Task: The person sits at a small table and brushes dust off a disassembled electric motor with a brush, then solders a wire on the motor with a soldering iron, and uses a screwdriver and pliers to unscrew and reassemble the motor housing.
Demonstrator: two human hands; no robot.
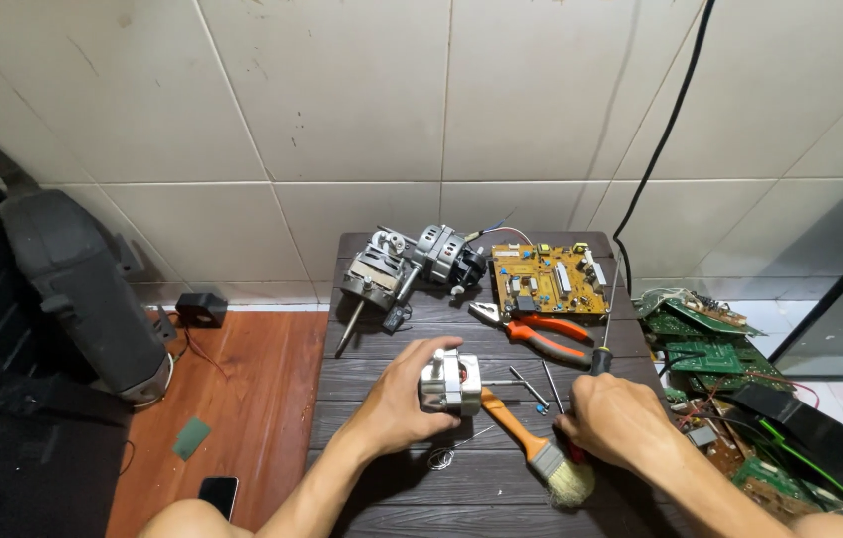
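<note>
Under right hand point(619, 418): screwdriver point(605, 329) handle (mostly hidden)

Small silver motor point(450, 383), boxy metal body w/ copper windings showing at the top, sits upright on the dark table under the left hand's point(404, 403) fingers, gripped from its left side. Screwdriver point(605, 329), black handle & thin long shaft, stands nearly vertical, tilted slightly right, rising above the right hand point(613, 418), which is closed round its lower end.
</note>
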